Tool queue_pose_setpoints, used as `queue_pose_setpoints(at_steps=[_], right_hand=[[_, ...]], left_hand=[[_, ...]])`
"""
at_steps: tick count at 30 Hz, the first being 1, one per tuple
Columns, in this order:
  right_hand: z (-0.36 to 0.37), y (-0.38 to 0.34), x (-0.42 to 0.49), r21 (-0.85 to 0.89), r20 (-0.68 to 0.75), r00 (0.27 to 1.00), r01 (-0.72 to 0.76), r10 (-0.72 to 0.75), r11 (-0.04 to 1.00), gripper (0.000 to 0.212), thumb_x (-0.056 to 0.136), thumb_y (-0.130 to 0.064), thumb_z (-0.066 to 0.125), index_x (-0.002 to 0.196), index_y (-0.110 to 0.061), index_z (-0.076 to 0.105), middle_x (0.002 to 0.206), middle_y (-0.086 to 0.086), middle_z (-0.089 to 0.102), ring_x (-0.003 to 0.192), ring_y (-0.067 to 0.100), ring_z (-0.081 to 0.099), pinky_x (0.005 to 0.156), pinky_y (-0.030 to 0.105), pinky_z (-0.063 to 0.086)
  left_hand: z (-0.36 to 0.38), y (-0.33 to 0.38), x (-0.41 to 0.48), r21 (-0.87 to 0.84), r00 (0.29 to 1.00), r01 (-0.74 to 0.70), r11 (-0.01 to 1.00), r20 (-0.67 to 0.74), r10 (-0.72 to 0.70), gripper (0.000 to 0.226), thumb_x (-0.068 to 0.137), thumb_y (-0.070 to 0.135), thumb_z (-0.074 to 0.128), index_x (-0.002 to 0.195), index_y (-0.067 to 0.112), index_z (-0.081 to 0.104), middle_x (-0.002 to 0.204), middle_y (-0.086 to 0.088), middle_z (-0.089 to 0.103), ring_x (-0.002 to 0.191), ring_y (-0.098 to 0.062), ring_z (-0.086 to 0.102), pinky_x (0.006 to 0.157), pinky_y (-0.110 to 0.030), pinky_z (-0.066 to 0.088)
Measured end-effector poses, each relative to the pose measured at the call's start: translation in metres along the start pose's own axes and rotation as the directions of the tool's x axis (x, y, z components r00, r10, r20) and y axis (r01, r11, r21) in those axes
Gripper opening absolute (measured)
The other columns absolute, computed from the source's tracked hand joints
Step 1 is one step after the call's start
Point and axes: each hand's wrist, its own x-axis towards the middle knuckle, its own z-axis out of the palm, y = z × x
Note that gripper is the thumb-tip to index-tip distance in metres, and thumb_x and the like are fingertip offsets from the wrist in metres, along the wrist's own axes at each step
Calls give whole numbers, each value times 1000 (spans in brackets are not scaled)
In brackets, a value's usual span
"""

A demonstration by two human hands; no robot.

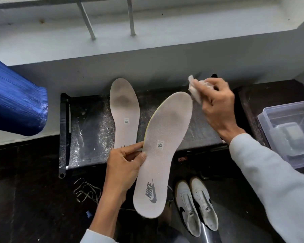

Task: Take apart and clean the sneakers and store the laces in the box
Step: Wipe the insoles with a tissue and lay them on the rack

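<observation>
— Over the dusty dark bench (88, 127), what is each hand doing?
— The left hand (125, 165) pinches the Nike insole (165, 148) at its edge, toe end raised; the right hand (216, 106) is closed around a crumpled white wipe (195, 90) just beside that toe.
— And the rest?
— The second insole (125, 111) lies flat on the bench. The white sneakers (196, 206) and a loose lace (86, 192) sit on the floor; the clear plastic box (287, 130) stands to the right.

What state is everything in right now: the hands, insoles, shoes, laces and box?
Left hand: gripping the raised insole.
Right hand: clutching a wipe near its toe.
Second insole: flat on the bench, stained.
Sneakers: on floor, unlaced.
Lace: loose on floor.
Box: open.
</observation>
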Motion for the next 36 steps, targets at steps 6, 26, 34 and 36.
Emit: queue_pose_setpoints(at_steps=[6,26,34,36], right_hand=[[-19,-65,-46,147,217,861,436,-459,888,41,94,3,53,130,-15,63,110,13,59,99,24,53,87,22,48],[31,-63,-65,218,483,860,64,-165,974,27,89,-19,63,113,-21,74,106,9,63,96,22,55,81,23,44],[-12,-71,-102,356,780,535,45,-324,933,42,75,-5,54,105,-23,77,110,0,64,103,12,49,89,10,36],[-23,-71,-92,380,751,587,-8,-303,925,42,75,-10,50,103,-24,78,108,-2,64,101,9,53,88,6,36]], left_hand=[[2,0,3,-16,999,22,1000,-24,-23,30,84,-3,69,104,19,75,89,-2,79,89,-18,74,88,-37,58],[20,1,21,-94,997,5,996,-73,-12,31,88,-4,64,115,11,70,108,-10,75,101,-23,71,95,-50,54],[21,11,42,-176,992,-46,983,-120,25,33,92,-5,58,122,7,66,101,-6,75,93,-17,72,82,-40,60],[23,15,44,-152,991,-63,986,-124,44,33,92,-4,59,120,10,67,105,-7,75,98,-18,72,89,-44,58]])
